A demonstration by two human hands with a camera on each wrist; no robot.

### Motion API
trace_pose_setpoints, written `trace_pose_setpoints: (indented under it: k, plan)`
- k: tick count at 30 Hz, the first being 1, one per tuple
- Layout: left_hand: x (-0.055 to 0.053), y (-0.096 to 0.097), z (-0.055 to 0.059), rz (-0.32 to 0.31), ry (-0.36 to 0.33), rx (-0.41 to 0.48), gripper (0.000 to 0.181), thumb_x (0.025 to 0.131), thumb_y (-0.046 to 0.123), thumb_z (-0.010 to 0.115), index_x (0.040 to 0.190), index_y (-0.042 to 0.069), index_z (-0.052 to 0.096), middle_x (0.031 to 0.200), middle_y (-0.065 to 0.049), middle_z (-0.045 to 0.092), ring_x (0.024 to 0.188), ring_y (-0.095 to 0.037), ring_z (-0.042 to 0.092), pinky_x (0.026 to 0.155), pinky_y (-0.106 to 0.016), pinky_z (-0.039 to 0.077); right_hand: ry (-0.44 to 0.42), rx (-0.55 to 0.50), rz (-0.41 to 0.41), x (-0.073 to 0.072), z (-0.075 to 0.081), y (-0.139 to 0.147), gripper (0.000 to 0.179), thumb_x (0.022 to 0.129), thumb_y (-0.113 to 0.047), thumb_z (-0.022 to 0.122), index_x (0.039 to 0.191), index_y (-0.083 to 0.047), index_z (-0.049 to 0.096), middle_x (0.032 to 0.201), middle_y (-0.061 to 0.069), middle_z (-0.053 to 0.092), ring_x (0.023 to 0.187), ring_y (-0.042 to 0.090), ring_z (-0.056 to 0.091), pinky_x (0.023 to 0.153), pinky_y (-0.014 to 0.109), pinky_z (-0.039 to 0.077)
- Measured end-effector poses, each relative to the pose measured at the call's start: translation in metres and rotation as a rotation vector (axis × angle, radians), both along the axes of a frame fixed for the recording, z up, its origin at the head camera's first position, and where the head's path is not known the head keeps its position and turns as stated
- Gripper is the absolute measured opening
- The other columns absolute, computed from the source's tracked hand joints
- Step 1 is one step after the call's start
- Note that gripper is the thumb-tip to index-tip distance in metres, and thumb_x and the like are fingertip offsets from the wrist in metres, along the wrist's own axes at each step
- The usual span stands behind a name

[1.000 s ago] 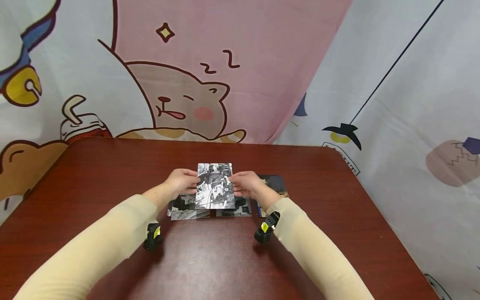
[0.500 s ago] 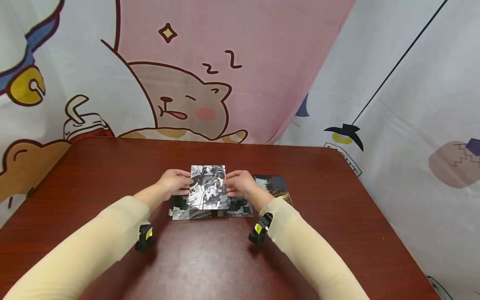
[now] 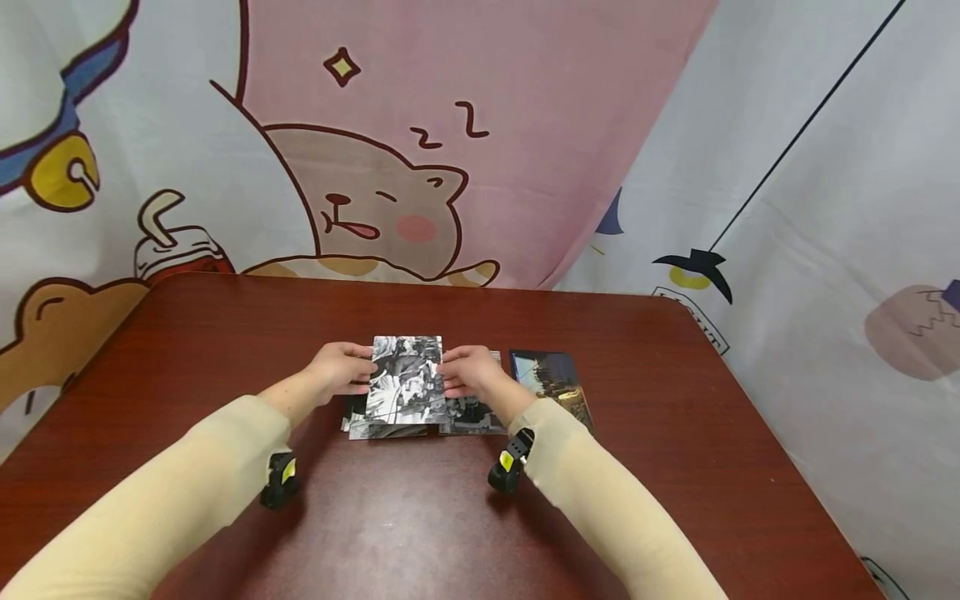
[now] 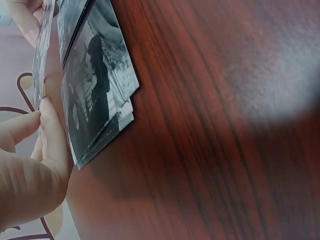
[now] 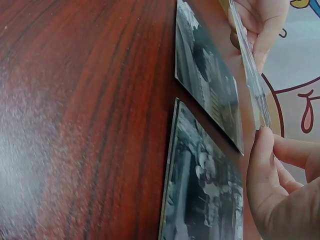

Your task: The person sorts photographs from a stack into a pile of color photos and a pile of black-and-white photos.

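Both hands hold up a black-and-white photo card [image 3: 407,381] by its side edges. The left hand [image 3: 337,371] pinches its left edge between thumb and fingers, and the right hand [image 3: 474,372] pinches its right edge. Seen edge-on in the right wrist view, the held photo card [image 5: 255,85] looks like a few thin layers. Below it on the table lies a left pile of black-and-white photo cards [image 4: 92,90], partly covered in the head view. Next to that pile is a second black-and-white pile [image 3: 472,419], overlapped by the right hand.
A colour photo card [image 3: 558,385] with a dark top lies to the right of the two piles. All lie on a reddish-brown wooden table [image 3: 390,517]. Behind the table hangs a cartoon-printed cloth [image 3: 525,125]. Each wrist carries a small black camera [image 3: 279,481].
Both hands have moved left with the held photo card, which is now mostly over the left pile. More of the middle pile and the colour card shows. The view has shifted slightly.
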State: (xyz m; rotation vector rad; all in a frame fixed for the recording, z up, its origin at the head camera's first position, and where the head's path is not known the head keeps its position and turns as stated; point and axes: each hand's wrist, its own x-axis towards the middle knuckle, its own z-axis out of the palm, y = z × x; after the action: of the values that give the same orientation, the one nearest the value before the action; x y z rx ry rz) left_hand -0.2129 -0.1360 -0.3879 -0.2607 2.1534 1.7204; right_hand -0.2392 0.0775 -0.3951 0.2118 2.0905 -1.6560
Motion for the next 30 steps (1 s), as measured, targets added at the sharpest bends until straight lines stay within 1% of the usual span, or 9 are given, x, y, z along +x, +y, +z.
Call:
trace_pose_setpoints:
  k: [6, 12, 18, 21, 24, 30]
  plan:
    - [0.003, -0.006, -0.003, 0.001, -0.007, 0.007, 0.045, 0.091, 0.002, 0.053, 0.132, -0.011, 0.04, 0.093, -0.004, 0.055, 0.072, -0.009, 0.052, 0.066, -0.021, 0.058, -0.007, 0.007, 0.012, 0.001, -0.004, -0.006, 0.031, 0.088, 0.0, 0.059, 0.119, 0.003, 0.057, 0.068, 0.002, 0.057, 0.051, 0.01, 0.054, 0.048, 0.019, 0.054]
    - [0.003, -0.009, -0.008, 0.009, -0.012, -0.013, 0.044, 0.09, 0.001, 0.054, 0.13, -0.011, 0.04, 0.092, -0.005, 0.055, 0.071, -0.011, 0.052, 0.062, -0.021, 0.058, -0.007, 0.013, 0.035, 0.003, -0.004, -0.01, 0.031, 0.088, 0.0, 0.059, 0.118, 0.004, 0.057, 0.069, 0.002, 0.058, 0.049, 0.008, 0.055, 0.047, 0.019, 0.053]
    - [0.003, -0.011, -0.01, 0.01, -0.018, -0.033, 0.044, 0.09, 0.001, 0.053, 0.131, -0.011, 0.041, 0.096, -0.007, 0.056, 0.073, -0.011, 0.053, 0.063, -0.021, 0.058, -0.011, 0.035, 0.052, 0.002, -0.004, -0.011, 0.031, 0.089, -0.002, 0.059, 0.12, 0.003, 0.057, 0.075, 0.003, 0.059, 0.052, 0.009, 0.055, 0.048, 0.019, 0.053]
    - [0.002, -0.011, -0.011, 0.012, -0.017, -0.037, 0.044, 0.09, 0.0, 0.053, 0.131, -0.011, 0.041, 0.097, -0.008, 0.056, 0.074, -0.012, 0.054, 0.063, -0.021, 0.058, -0.016, 0.052, 0.06, 0.001, -0.005, -0.011, 0.03, 0.091, -0.006, 0.058, 0.12, 0.002, 0.058, 0.073, 0.003, 0.059, 0.053, 0.009, 0.056, 0.049, 0.019, 0.053]
    - [0.004, -0.011, -0.011, 0.019, -0.02, -0.037, 0.044, 0.09, 0.0, 0.053, 0.13, -0.012, 0.041, 0.094, -0.008, 0.056, 0.073, -0.011, 0.054, 0.063, -0.022, 0.058, -0.028, 0.07, 0.066, 0.001, -0.006, -0.013, 0.031, 0.093, -0.013, 0.056, 0.121, 0.001, 0.058, 0.071, 0.004, 0.058, 0.054, 0.01, 0.057, 0.048, 0.018, 0.053]
    - [0.004, -0.012, -0.012, 0.023, -0.004, -0.027, 0.043, 0.088, -0.001, 0.054, 0.128, -0.014, 0.042, 0.085, -0.003, 0.059, 0.07, -0.009, 0.055, 0.062, -0.021, 0.058, -0.059, 0.066, 0.02, -0.003, -0.007, -0.015, 0.038, 0.094, -0.021, 0.056, 0.122, 0.004, 0.055, 0.067, 0.003, 0.057, 0.049, 0.009, 0.054, 0.044, 0.018, 0.051]
